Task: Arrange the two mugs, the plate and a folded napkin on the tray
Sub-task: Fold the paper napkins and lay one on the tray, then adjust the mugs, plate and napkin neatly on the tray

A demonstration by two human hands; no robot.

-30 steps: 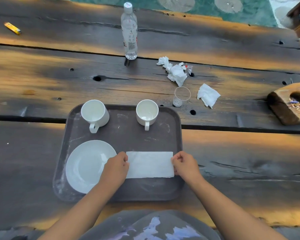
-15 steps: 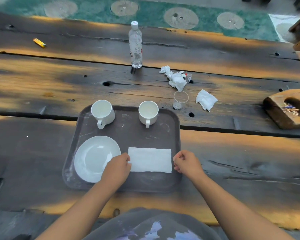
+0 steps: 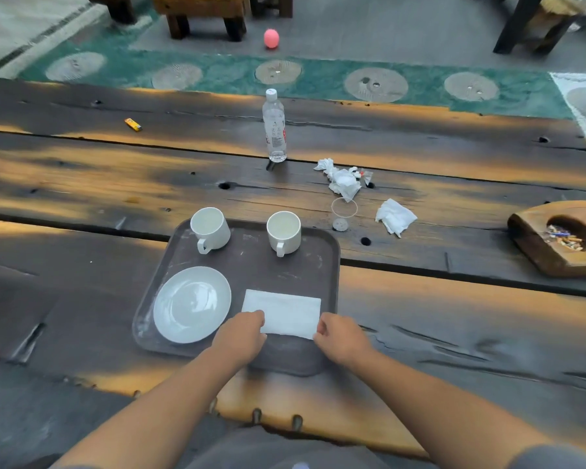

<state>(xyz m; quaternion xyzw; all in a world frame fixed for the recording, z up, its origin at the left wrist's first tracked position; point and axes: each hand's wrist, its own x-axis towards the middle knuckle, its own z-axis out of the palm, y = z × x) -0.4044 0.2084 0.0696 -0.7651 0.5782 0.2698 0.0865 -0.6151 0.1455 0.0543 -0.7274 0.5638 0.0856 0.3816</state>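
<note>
A dark tray (image 3: 329, 265) lies on the wooden table in front of me. Two white mugs stand along its far side, one at the left (image 3: 210, 228) and one at the right (image 3: 284, 231), handles toward me. A white plate (image 3: 192, 304) lies at the tray's near left. To the right of the plate, a folded white napkin (image 3: 285, 311) lies flat. My left hand (image 3: 241, 336) covers the napkin's near left corner with curled fingers. At the near right corner my right hand (image 3: 340, 338) meets the napkin, fingers curled as well.
Beyond the tray stand a water bottle (image 3: 274, 128) and a clear plastic cup (image 3: 342, 216), with crumpled tissues (image 3: 344, 179) and another tissue (image 3: 395, 216) nearby. A wooden ashtray (image 3: 559, 238) sits far right, a yellow lighter (image 3: 132, 124) far left.
The view has tilted up and pulled back. Both hands have slid from the napkin's short ends to its near corners. The napkin, mugs and plate keep their places on the tray.
</note>
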